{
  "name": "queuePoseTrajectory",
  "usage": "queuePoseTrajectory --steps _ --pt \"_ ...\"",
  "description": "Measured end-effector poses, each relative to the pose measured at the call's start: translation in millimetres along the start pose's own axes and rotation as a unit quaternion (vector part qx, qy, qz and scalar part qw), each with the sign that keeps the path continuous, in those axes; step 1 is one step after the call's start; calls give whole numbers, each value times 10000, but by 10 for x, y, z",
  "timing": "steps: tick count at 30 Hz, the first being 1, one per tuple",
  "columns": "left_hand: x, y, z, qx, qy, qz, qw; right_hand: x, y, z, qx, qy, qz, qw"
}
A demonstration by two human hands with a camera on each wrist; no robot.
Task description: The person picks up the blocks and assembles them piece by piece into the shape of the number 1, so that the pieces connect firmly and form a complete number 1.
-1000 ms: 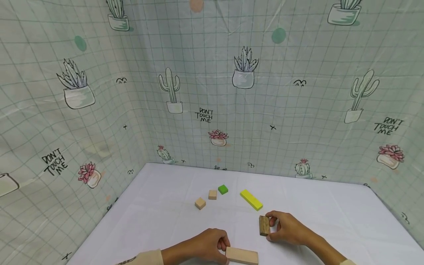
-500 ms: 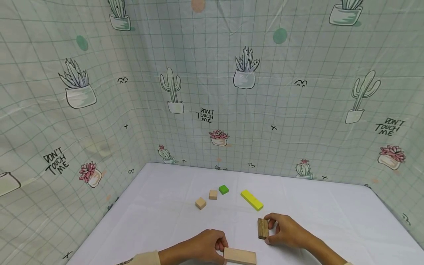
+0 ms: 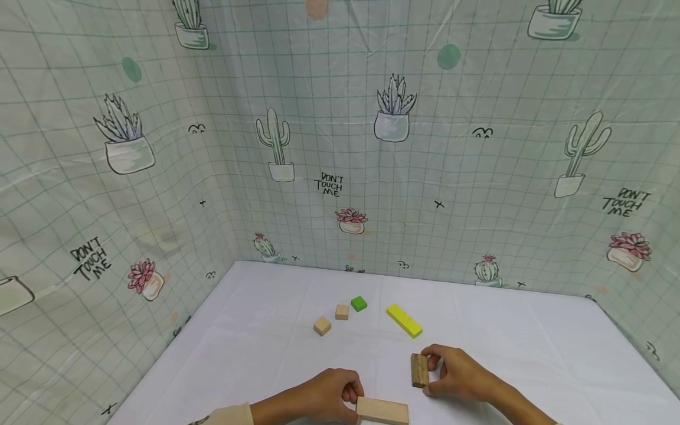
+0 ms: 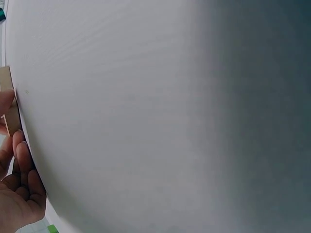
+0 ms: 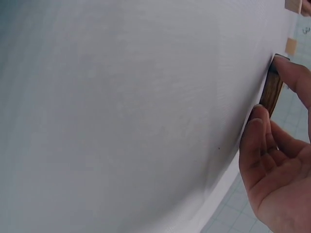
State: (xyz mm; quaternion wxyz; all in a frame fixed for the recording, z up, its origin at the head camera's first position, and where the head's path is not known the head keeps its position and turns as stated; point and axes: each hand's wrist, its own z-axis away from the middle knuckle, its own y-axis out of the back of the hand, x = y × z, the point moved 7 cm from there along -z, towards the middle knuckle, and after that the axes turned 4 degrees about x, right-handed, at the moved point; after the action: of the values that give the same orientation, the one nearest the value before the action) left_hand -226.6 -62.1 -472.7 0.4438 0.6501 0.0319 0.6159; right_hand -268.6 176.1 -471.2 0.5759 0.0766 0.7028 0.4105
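Observation:
Near the front edge of the head view, my left hand (image 3: 330, 395) pinches the left end of a long pale wooden block (image 3: 382, 410) between thumb and fingers. That pale block (image 4: 13, 119) shows at the left border of the left wrist view. To the right and a little farther away, my right hand (image 3: 461, 373) grips a shorter dark brown wooden block (image 3: 419, 370) by its two ends. The right wrist view shows the brown block (image 5: 271, 93) between thumb and fingertips, close to the white tabletop. A gap separates the two held blocks.
Beyond the hands lie a yellow block (image 3: 404, 320), a green block (image 3: 359, 303) and two small pale wooden blocks, one nearer (image 3: 321, 326) and one farther (image 3: 342, 312). A white cloth covers the table (image 3: 255, 330). Cactus-print curtains (image 3: 340, 141) stand behind and at the sides.
My right hand has drawn the brown block slightly nearer and to the left, toward the pale block. The left hand and its block have shifted slightly left.

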Motion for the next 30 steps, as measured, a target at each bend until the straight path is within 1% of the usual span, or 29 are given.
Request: queuePoseTrajectory --steps 7,12,19,23,30 --pt "-4 6 16 -27 -38 123 9999 34 9 16 -61 -65 41 10000" --pt "-12 10 15 -56 -59 73 9999 33 5 20 -59 8 10 10000" --pt "-3 23 21 -94 -237 25 9997 35 2 1 -76 -110 46 9999" --pt "-4 24 23 -99 -328 -14 9994 27 3 -8 -85 -107 61 9999" --pt "-18 14 37 -159 -350 79 9992 37 -9 -7 -122 -140 58 9998"
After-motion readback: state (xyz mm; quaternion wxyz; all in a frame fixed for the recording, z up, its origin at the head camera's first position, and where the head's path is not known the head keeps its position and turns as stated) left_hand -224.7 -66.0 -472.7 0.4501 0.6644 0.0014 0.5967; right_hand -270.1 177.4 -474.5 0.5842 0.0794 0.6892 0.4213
